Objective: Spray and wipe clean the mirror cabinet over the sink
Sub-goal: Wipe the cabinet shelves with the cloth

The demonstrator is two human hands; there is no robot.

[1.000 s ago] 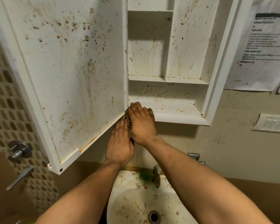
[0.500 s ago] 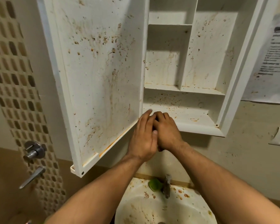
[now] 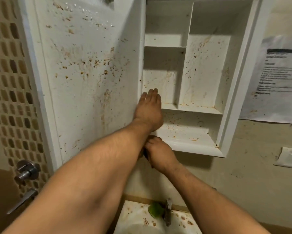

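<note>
My left hand [image 3: 148, 110] is up and flat, fingers straight and together. Its fingertips lie over the hinge corner where the open door [image 3: 91, 78] meets the mirror cabinet [image 3: 202, 73]. I judge it is there to brace the door against swinging while the other hand works. My right hand [image 3: 159, 153] sits lower, fingers curled, just under the cabinet's bottom lip, with my left forearm crossing in front of it. It grips a dark pad [image 3: 144, 154], probably a scrubber, though only a sliver shows beside the forearm. Held there, it suits scrubbing the lower left corner of the frame.

Below my arms the sink [image 3: 138, 215] is speckled brown, with a tap [image 3: 168, 211] and a green lump [image 3: 155, 211] just beside it. The bottom edge of the view cuts the basin off.

Further back, the door's inner face is spattered with brown spots and long runs. Shiny beads near its top suggest to me that spray has landed there. The cabinet's compartments carry the same staining, heaviest on the bottom shelf.

I cannot see the mirror itself. I take it to be on the door's far face, turned away from me. The door's top runs out of view, and no spray bottle shows anywhere. On the wall to the right a printed notice [image 3: 277, 78] is too blurred to read.
</note>
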